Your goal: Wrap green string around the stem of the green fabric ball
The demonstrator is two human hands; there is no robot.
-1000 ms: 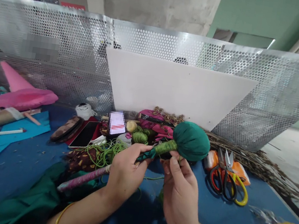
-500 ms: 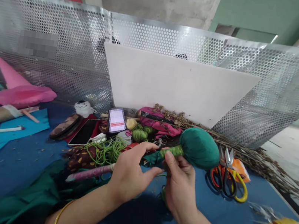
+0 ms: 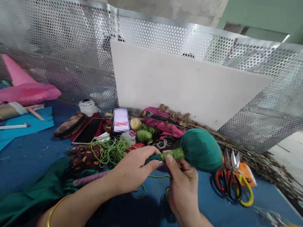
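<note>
A rounded bundle of dark green cloth [image 3: 201,150] stands out to the right of my hands, its neck bound with light green cord [image 3: 174,153]. My right hand [image 3: 183,183] pinches that bound neck between thumb and fingers. Around the gathered cloth tail on the left, my left hand [image 3: 135,170] is closed, with the thumb on the near side. A loose loop of green cord [image 3: 139,192] hangs below the left hand. Beneath my left forearm lies a pink-wrapped stick [image 3: 89,178], beside a spread of dark green cloth [image 3: 28,193].
Two pairs of scissors [image 3: 232,182] lie right of the bundle. Tangled green cord [image 3: 109,149], a phone [image 3: 89,131] and green yarn [image 3: 144,135] sit behind my hands. Dried stalks [image 3: 263,164] run along the back right. A white board [image 3: 183,88] leans on perforated metal screening [image 3: 285,110].
My left hand has closed its fingers and thumb onto the cloth tail; it was more open before. My right hand keeps its pinch on the bound neck. The view has shifted slightly.
</note>
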